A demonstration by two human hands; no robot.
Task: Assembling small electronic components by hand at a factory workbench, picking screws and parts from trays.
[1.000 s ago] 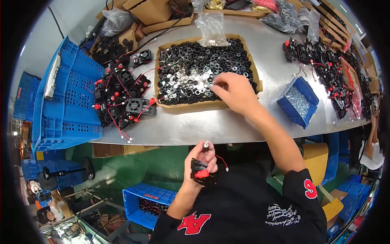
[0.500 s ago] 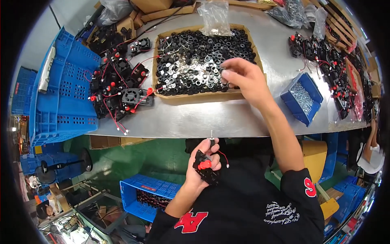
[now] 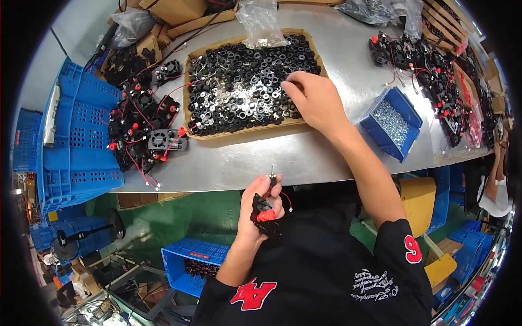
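In front of my body, below the table edge, my left hand (image 3: 248,213) is closed around a small black assembly (image 3: 260,225) with a red cylindrical part (image 3: 266,215) and a thin red wire. Between its thumb and forefinger a thin metal screw (image 3: 273,170) stands up out of a dark collar. My right hand (image 3: 319,104) is over the right side of a cardboard tray (image 3: 255,130) full of loose black rings and shiny washers. Its fingers are curled with the tips together; whatever they pinch, if anything, is hidden.
A blue bin (image 3: 390,125) of small silvery screws sits right of the tray. Wired black fan assemblies (image 3: 157,140) pile up on the left beside a large blue crate (image 3: 81,130); more assemblies (image 3: 435,92) lie far right. A clear plastic bag (image 3: 262,24) rests on the tray's far edge.
The whole view has shifted, with the table scene sliding left. My right hand has turned palm down over the tray; the dark ring seen at its fingertips is now out of sight. My left hand keeps its grip.
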